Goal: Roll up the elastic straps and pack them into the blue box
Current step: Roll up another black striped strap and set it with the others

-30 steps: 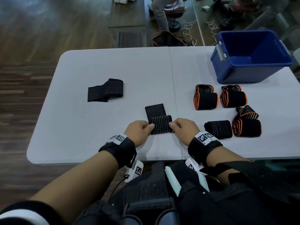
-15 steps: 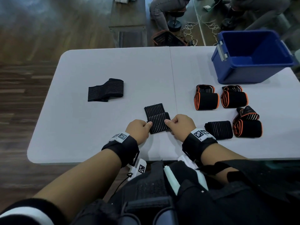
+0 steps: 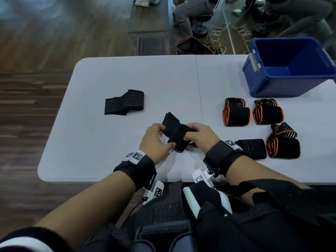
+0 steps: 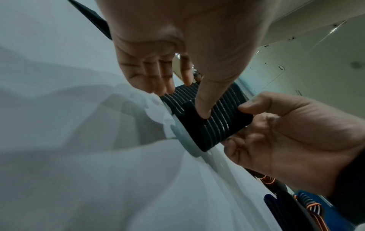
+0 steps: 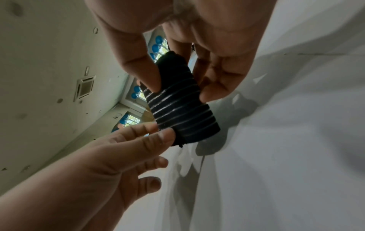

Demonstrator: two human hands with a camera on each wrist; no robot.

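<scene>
A black grey-striped elastic strap (image 3: 177,136), mostly rolled, is held just above the white table (image 3: 109,146), tilted, with a short loose tail toward the far left. My left hand (image 3: 164,138) pinches its left end, the thumb pressing on the roll (image 4: 217,123). At the other end my right hand (image 3: 190,132) grips it between thumb and fingers (image 5: 213,92). The open blue box (image 3: 272,86) stands at the far right. A folded, unrolled black strap (image 3: 124,102) lies at the left.
Three orange-edged rolls (image 3: 236,116) (image 3: 268,113) (image 3: 283,148) and one black striped roll (image 3: 252,149) lie on the right between me and the box. Beyond the far edge are a wooden bench (image 3: 149,24), a basket (image 3: 192,46) and seated people.
The strap lay flat on the table with a longer tail; now more of it is rolled, and both hands have lifted and tilted the roll. The view has shifted a little.
</scene>
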